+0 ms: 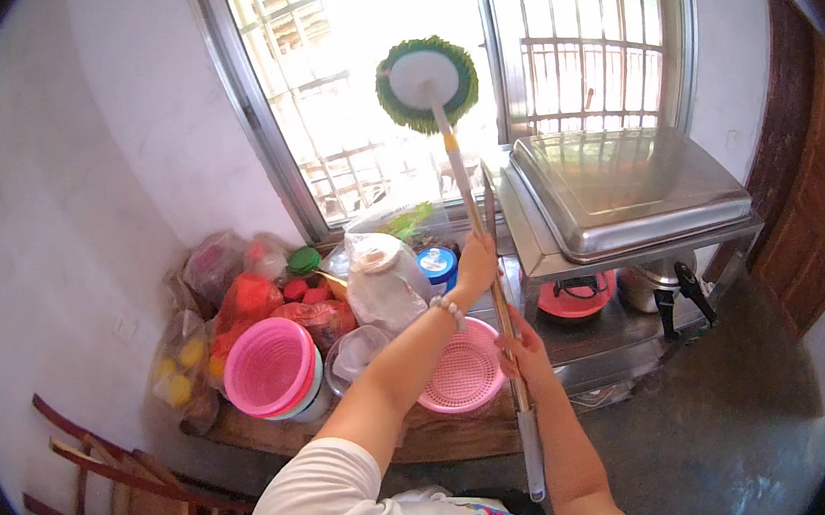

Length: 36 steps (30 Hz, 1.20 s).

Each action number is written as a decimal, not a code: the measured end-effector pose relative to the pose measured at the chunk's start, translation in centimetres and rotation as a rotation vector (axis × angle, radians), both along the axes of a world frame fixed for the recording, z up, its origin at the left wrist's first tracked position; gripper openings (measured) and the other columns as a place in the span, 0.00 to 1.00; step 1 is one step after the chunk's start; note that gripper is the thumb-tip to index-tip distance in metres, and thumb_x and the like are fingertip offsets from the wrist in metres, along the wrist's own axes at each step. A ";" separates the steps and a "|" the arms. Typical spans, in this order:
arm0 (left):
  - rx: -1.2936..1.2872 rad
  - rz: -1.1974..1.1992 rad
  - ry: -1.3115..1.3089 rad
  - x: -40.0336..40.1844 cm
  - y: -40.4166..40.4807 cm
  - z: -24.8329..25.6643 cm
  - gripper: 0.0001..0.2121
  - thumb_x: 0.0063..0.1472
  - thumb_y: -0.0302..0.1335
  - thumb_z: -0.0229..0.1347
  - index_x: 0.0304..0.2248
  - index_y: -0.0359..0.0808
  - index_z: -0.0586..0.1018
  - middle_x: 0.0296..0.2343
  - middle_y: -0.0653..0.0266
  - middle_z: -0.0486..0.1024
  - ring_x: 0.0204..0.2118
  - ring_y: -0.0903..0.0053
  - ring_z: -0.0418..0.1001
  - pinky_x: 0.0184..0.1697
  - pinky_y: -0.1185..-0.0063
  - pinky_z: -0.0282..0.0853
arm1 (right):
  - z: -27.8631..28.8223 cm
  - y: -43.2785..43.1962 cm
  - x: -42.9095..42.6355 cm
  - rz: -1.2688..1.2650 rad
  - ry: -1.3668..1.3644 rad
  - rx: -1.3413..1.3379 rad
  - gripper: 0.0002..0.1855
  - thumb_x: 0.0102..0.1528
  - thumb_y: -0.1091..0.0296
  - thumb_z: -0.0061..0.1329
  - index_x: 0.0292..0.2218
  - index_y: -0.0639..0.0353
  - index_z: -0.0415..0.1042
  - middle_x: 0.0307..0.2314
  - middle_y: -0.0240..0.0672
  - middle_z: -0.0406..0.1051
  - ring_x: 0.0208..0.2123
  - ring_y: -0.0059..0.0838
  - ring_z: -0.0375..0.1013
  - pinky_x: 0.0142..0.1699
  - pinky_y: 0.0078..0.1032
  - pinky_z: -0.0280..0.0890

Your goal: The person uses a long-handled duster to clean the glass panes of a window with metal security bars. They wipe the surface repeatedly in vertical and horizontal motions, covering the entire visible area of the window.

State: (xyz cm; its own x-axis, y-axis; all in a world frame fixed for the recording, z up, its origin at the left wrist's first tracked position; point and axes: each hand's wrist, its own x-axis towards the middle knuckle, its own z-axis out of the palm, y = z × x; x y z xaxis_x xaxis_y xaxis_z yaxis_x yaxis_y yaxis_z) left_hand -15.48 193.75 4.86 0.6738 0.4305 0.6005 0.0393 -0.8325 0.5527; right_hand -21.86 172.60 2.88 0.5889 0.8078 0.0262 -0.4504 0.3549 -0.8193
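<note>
A long-handled mop (461,177) with a round head of green chenille strands (468,104) is raised in front of the window. My left hand (477,262), with a beaded bracelet at the wrist, grips the pole around its middle. Lower down, my right hand (525,347) is around the same pole, just above its grey end grip (532,456). The white plate of the mop head faces me, and the strands stand out against the bright window (368,51). Beneath my left forearm lies a pink plastic basket (462,373), partly covered by the arm.
Stacked plastic baskets (271,366), bagged goods (244,309) and a blue-lidded tub (437,264) crowd the wooden table (454,438). To the right, a steel stand (532,245) carries a large lidded steel pan (631,189), with a pressure cooker (645,286) below. Wooden chairs (148,504) are at lower left.
</note>
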 end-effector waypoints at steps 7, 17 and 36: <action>-0.665 0.072 0.146 -1.1 -5.1 -7.9 0.16 0.62 0.36 0.39 0.33 0.27 0.59 0.15 0.53 0.68 0.14 0.65 0.69 0.17 0.72 0.66 | -4.4 -5.2 -0.9 0.040 0.054 -0.209 0.34 0.52 0.75 0.44 0.57 0.42 0.48 0.13 0.27 0.59 0.10 0.14 0.54 0.14 0.15 0.51; -1.211 -0.121 0.176 -3.4 -6.1 -13.4 0.14 0.62 0.37 0.39 0.33 0.32 0.57 0.17 0.58 0.66 0.14 0.68 0.69 0.15 0.72 0.67 | -8.9 -6.4 -3.2 -0.033 -0.160 -0.306 0.36 0.49 0.78 0.44 0.57 0.47 0.47 0.16 0.27 0.59 0.10 0.15 0.56 0.14 0.16 0.52; -0.684 -0.378 -0.316 -11.9 10.6 26.2 0.19 0.62 0.40 0.39 0.34 0.26 0.58 0.16 0.56 0.67 0.15 0.72 0.70 0.16 0.76 0.69 | 21.2 13.1 -7.0 -0.102 -0.749 -0.254 0.21 0.53 0.65 0.45 0.46 0.63 0.58 0.16 0.26 0.61 0.13 0.16 0.59 0.20 0.15 0.57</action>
